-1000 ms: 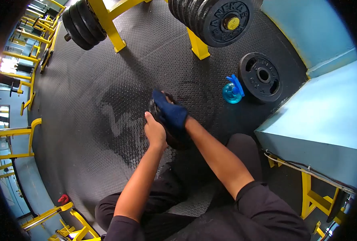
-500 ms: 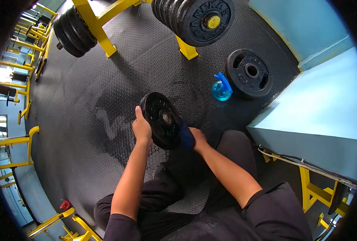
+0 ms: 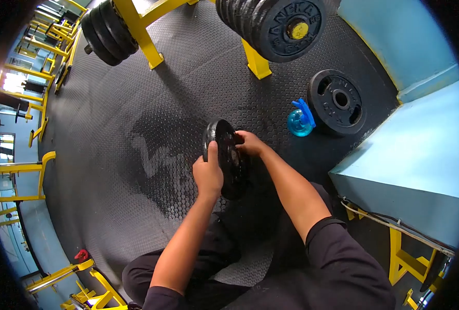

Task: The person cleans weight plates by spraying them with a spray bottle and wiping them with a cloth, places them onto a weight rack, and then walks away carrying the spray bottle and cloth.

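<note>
A black weight plate point(image 3: 230, 168) is held up on edge, tilted, above the dark floor in front of my legs. My left hand point(image 3: 209, 173) grips its left side, with the thumb laid along the near face. At the plate's upper right edge, my right hand point(image 3: 251, 143) is closed, fingers bent over the plate. Any cloth in or under that hand cannot be made out now. Much of the plate's right side lies in shadow.
Ahead, a yellow rack point(image 3: 149, 44) carries several black plates point(image 3: 291, 31). To the right, a blue bottle point(image 3: 301, 123) stands beside another plate point(image 3: 338, 101) lying on the rubber floor point(image 3: 100, 155). A light blue pillar point(image 3: 405, 139) rises at the right. Wet patches mark the floor.
The held plate has turned more edge-on and shifted right in view. My right hand has moved up from its lower right side to its upper edge; the dark blue cloth there no longer shows.
</note>
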### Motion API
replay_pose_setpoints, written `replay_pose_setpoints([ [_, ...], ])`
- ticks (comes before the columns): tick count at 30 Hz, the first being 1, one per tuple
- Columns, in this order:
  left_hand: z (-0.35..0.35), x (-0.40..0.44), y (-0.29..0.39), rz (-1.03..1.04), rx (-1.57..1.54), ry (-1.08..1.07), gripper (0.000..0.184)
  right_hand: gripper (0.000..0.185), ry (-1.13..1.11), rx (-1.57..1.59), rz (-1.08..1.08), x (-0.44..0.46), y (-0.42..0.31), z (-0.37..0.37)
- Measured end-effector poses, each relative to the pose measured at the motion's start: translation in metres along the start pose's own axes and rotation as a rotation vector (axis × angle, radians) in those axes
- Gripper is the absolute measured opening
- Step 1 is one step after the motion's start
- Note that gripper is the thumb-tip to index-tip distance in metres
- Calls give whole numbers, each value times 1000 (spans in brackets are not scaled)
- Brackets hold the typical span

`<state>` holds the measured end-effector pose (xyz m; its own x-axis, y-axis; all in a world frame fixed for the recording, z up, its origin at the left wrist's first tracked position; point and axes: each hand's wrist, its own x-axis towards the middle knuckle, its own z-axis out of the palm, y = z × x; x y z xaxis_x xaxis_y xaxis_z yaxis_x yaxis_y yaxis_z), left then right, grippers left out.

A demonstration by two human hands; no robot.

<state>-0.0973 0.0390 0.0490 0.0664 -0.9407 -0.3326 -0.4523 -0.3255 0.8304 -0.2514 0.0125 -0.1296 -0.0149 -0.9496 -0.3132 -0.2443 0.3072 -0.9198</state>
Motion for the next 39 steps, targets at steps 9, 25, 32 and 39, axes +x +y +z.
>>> replay_pose_setpoints([
  [9,-56,15,-63,-366,-609,-206,53,45,155,-325,76,7,3,29],
  [25,-308,-126,33,-1144,-1053,-267,54,38,-68,196,715,-236,-280,55],
  [32,-473,-205,165,-963,-1150,-278,27,30,-79,-118,705,-280,-537,62],
  [39,-600,-164,318,-652,-1058,-27,20,32,-85,-20,170,-201,-721,75],
])
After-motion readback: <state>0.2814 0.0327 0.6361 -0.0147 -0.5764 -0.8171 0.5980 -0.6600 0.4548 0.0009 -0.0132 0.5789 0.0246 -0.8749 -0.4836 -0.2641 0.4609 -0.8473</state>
